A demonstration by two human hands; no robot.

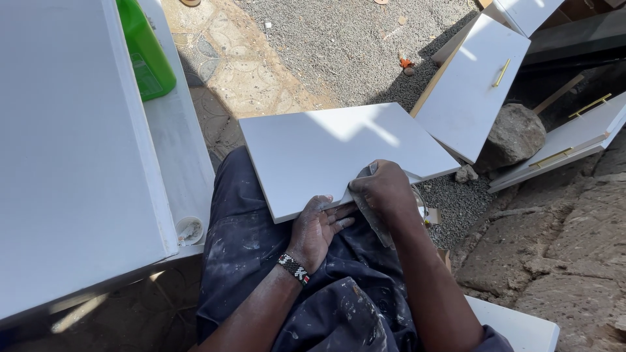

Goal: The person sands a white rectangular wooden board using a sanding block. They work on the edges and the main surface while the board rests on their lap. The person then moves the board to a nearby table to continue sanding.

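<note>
A flat white panel (326,153) rests across my lap, over dark paint-spattered trousers (254,248). My left hand (317,228) lies under and against the panel's near edge, fingers spread, with a beaded band at the wrist. My right hand (385,192) is closed on a folded grey sanding sheet (377,221) and presses it against that same near edge, close to the right corner.
A large white board (72,150) stands at my left, with a green bottle (145,52) on the white panel beside it and a small round cap (190,230) below. White doors with gold handles (473,88) lean by a rock (515,133). Gravel lies ahead.
</note>
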